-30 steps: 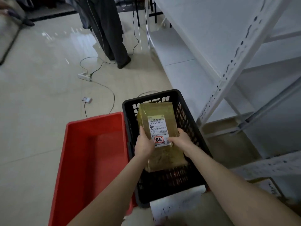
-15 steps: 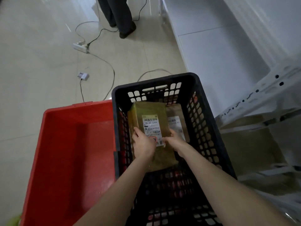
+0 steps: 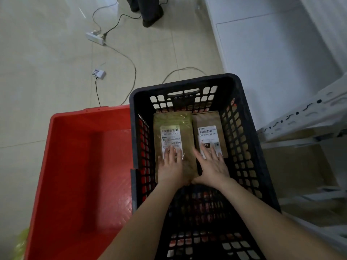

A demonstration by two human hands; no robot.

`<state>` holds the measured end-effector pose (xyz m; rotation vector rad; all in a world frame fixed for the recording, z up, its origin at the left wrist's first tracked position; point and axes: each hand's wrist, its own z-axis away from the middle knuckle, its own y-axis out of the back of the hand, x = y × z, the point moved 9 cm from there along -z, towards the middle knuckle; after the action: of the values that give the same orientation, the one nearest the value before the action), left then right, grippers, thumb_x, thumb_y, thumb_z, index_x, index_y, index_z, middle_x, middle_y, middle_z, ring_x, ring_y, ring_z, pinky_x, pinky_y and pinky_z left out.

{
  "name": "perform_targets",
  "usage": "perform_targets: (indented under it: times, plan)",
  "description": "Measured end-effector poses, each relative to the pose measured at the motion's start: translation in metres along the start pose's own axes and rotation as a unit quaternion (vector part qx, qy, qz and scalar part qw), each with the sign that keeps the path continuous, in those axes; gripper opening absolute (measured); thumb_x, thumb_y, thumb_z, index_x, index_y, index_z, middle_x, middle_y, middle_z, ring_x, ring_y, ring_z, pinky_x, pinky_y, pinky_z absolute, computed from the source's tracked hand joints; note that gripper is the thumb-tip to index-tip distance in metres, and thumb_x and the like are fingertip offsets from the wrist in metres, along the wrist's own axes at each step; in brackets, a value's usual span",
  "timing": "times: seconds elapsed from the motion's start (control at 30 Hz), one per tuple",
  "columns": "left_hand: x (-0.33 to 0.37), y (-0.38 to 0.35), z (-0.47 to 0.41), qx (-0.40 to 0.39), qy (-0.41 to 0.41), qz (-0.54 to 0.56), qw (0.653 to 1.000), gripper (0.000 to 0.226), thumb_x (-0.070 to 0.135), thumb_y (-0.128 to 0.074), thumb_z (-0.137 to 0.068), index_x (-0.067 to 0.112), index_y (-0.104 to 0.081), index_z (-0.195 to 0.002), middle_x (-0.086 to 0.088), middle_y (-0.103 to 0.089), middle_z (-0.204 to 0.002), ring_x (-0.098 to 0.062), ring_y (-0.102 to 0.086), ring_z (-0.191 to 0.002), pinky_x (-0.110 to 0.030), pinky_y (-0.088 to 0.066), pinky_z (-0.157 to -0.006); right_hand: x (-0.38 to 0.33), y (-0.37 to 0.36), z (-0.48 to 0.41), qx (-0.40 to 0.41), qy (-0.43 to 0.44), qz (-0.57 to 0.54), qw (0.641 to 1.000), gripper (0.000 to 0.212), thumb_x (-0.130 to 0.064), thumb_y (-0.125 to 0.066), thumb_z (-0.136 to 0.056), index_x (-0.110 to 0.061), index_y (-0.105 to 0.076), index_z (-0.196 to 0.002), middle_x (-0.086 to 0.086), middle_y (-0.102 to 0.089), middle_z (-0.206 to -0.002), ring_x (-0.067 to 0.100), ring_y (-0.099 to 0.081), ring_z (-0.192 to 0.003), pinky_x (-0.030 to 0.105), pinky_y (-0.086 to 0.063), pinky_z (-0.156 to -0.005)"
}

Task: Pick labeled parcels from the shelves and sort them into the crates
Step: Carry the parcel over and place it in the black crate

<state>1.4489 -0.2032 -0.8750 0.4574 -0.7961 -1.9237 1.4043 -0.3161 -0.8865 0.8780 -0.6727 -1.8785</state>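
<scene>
A flat parcel wrapped in glossy olive-brown plastic (image 3: 173, 119), bearing a white barcode label, lies on the floor of a black perforated plastic crate (image 3: 185, 80), in the far half and against the crate's left wall. Just beside it on the right, edge to edge, lies a second flat brown parcel (image 3: 206, 118) with its own white printed label, also label-up.

The left hand (image 3: 170, 167) rests flat on the near half of the olive-brown parcel, its fingers straight and close together, the tips covering the lower part of the label. The right hand (image 3: 213, 168) is spread wide, fingers straight and fanned over the near edge of the second parcel and its label, while the thumb reaches left to the near right corner of the first parcel. Neither hand curls round anything.

A red solid-walled plastic crate (image 3: 90, 114) stands touching the black crate's left side. To the right stands a white metal shelving upright (image 3: 300, 113) with punched slots. On the pale tiled floor beyond the crates lie a white power strip (image 3: 94, 37), a small white plug-in box with a barcode sticker (image 3: 99, 73) and loose cables, and at the top edge stand another person's dark trouser legs (image 3: 150, 10)
</scene>
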Motion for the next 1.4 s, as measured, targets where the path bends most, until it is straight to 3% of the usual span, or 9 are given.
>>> perform_targets:
  times: [0.13, 0.27, 0.57, 0.87, 1.03, 1.2, 1.4]
  plan:
    - [-0.005, -0.024, 0.002, -0.005, 0.002, -0.085, 0.996, 0.110, 0.031, -0.068, -0.085, 0.018, 0.021, -0.149, -0.016, 0.026, -0.156, -0.035, 0.020, -0.144, -0.053, 0.000, -0.118, -0.006, -0.025, -0.002, -0.035, 0.025, 0.116, 0.992, 0.112, -0.058, -0.068, -0.077, -0.033, 0.013, -0.150, 0.004, 0.025, -0.157, 0.033, 0.025, -0.143, 0.053, 0.009, -0.117]
    - [-0.007, -0.020, -0.007, 0.023, -0.006, -0.106, 0.994, 0.099, 0.019, -0.061, -0.090, 0.019, 0.018, -0.150, -0.015, 0.024, -0.156, -0.036, 0.018, -0.145, -0.051, -0.002, -0.119, -0.006, -0.029, -0.013, -0.024, 0.000, 0.112, 0.993, 0.091, -0.041, -0.060, -0.090, -0.032, 0.007, -0.152, 0.003, 0.018, -0.160, 0.033, 0.023, -0.144, 0.052, 0.009, -0.117]
    - [-0.005, -0.014, -0.001, 0.023, -0.030, -0.094, 0.995, 0.100, 0.012, -0.062, -0.088, 0.016, 0.015, -0.151, -0.014, 0.021, -0.158, -0.033, 0.011, -0.147, -0.046, -0.010, -0.120, 0.000, -0.025, 0.006, -0.023, -0.042, 0.036, 0.998, 0.091, -0.041, -0.062, -0.089, -0.029, 0.001, -0.153, 0.005, 0.012, -0.161, 0.030, 0.017, -0.146, 0.047, 0.003, -0.119]
    - [0.028, 0.038, 0.068, 0.061, -0.117, -0.119, 0.984, 0.095, 0.024, -0.064, -0.089, 0.012, 0.005, -0.153, -0.012, 0.006, -0.160, -0.029, 0.000, -0.148, -0.041, -0.012, -0.119, -0.003, 0.032, 0.088, 0.064, -0.108, -0.042, 0.991, 0.087, -0.039, -0.061, -0.089, -0.026, -0.004, -0.153, 0.005, 0.003, -0.160, 0.028, 0.001, -0.148, 0.046, -0.008, -0.120]
    - [0.060, 0.061, 0.116, 0.090, -0.210, -0.160, 0.960, 0.096, 0.026, -0.066, -0.087, 0.012, 0.002, -0.152, -0.012, 0.002, -0.160, -0.028, -0.003, -0.148, -0.043, -0.011, -0.119, -0.002, 0.049, 0.158, 0.110, -0.197, -0.078, 0.971, 0.081, -0.039, -0.057, -0.091, -0.026, -0.006, -0.153, 0.005, -0.001, -0.160, 0.027, 0.001, -0.148, 0.044, -0.007, -0.119]
    - [0.092, 0.064, 0.193, 0.099, -0.318, -0.194, 0.923, 0.095, 0.028, -0.066, -0.086, 0.013, 0.000, -0.152, -0.012, -0.001, -0.160, -0.029, -0.012, -0.146, -0.041, -0.025, -0.114, -0.016, 0.038, 0.253, 0.158, -0.285, -0.116, 0.938, 0.078, -0.044, -0.057, -0.091, -0.025, -0.011, -0.152, 0.005, -0.007, -0.159, 0.026, -0.006, -0.147, 0.043, -0.012, -0.119]
    - [0.167, 0.031, 0.310, 0.118, -0.450, -0.256, 0.848, 0.082, 0.027, -0.061, -0.090, 0.015, -0.009, -0.152, -0.011, -0.010, -0.158, -0.027, -0.018, -0.145, -0.040, -0.029, -0.114, -0.022, 0.024, 0.407, 0.225, -0.412, -0.173, 0.866, 0.070, -0.030, -0.056, -0.092, -0.025, -0.018, -0.150, 0.003, -0.014, -0.157, 0.027, -0.021, -0.142, 0.041, -0.026, -0.114]
